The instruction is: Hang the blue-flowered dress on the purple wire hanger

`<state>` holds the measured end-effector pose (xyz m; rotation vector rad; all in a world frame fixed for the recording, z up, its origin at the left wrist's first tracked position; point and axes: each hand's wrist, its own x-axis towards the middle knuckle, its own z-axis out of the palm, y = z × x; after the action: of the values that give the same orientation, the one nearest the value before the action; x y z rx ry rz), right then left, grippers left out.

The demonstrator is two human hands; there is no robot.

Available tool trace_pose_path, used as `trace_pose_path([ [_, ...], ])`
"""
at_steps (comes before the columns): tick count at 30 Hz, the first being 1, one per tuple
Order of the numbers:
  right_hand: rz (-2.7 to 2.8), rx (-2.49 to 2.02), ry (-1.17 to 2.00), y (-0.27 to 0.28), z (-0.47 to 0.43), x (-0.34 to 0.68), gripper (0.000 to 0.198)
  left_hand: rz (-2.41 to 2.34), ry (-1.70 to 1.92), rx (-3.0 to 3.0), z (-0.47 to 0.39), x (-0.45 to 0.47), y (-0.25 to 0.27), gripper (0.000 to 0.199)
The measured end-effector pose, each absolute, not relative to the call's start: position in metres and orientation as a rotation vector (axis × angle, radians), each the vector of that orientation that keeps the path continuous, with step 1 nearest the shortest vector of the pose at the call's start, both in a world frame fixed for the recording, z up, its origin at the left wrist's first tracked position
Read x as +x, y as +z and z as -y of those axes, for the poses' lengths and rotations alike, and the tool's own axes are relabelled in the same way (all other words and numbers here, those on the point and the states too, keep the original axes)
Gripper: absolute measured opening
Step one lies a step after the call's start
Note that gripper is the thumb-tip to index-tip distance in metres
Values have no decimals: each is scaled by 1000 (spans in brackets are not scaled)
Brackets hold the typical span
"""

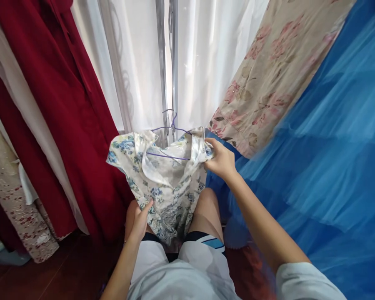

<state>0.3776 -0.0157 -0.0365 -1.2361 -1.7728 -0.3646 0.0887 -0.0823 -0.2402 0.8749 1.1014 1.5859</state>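
Right hand (221, 160) pinches the shoulder edge of a blue-floral cream dress (165, 183), fingers closed on cloth at the 3 o'clock side of the neckline. Left hand (140, 221) grips the dress body low at 7 o'clock, fist bunched on fabric. A purple wire hanger (171, 139) sits inside the neck, hook pointing to 12. Dress hangs over the knees, already threaded on the hanger; right shoulder looks not yet seated. Red garment (65, 108) at 9, blue tulle (331, 146) at 3, white curtain (137, 62) behind.
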Motion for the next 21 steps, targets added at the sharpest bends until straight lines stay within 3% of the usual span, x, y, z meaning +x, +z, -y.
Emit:
trace_pose_path([
  [8,1691,-1314,-362,-49,15,385,58,-1062,1590,750,87,110,-261,42],
  [17,1557,-1578,-294,-46,2,396,36,-1011,1596,845,90,122,-231,44],
  [21,1562,-1567,-326,-38,-4,391,35,-1007,1623,848,89,123,-224,42],
])
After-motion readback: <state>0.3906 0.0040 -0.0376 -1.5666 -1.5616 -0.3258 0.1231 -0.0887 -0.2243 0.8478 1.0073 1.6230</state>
